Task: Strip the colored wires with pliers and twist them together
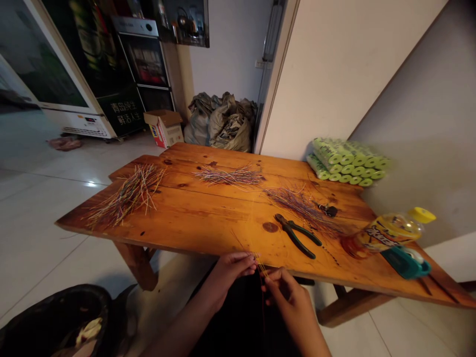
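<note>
My left hand (pixel 238 264) is closed in a pinch at the front edge of the wooden table (pixel 208 213). Between its fingertips are thin yellow wires (pixel 261 266), which run across to my right hand (pixel 284 290). That hand is closed too, its thumb and fingers pressed on the other end of the wires. Pliers (pixel 297 235) with dark green handles lie on the table, spread apart, beyond my right hand. Loose piles of thin coloured wire lie farther back: a left pile (pixel 130 193), a middle pile (pixel 230 175) and a purplish right pile (pixel 297 203).
On the right stand a drink bottle (pixel 386 233) with a yellow cap and a teal tape dispenser (pixel 407 263). Green-wrapped paper rolls (pixel 345 161) are stacked at the back right. Keys (pixel 327 210) lie by the right pile. A black bin (pixel 55 317) stands at lower left.
</note>
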`<state>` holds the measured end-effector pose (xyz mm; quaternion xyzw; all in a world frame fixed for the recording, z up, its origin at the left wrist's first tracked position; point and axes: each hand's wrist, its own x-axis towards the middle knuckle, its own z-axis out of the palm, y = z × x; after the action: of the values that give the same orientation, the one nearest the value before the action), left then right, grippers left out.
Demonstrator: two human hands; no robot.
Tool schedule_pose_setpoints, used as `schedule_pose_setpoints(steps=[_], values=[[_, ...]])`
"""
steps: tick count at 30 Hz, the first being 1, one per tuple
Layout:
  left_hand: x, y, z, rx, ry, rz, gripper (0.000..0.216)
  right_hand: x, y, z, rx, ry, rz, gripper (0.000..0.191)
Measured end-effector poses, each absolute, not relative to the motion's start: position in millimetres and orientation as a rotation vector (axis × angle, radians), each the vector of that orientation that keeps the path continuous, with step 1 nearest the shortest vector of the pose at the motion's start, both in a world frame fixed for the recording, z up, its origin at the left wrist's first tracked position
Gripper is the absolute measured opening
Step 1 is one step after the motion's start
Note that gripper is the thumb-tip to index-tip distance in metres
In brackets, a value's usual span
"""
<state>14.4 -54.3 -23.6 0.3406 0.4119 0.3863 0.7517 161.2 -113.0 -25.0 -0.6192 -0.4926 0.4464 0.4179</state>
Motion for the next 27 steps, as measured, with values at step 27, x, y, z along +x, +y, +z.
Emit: schedule_pose_setpoints(steps=[27], values=[[13.2,-59.8,-24.9,0.713,0.91,0.948,0.018,162.0,-118.6,-37.1,-1.477,-1.051,1.289,0.031]])
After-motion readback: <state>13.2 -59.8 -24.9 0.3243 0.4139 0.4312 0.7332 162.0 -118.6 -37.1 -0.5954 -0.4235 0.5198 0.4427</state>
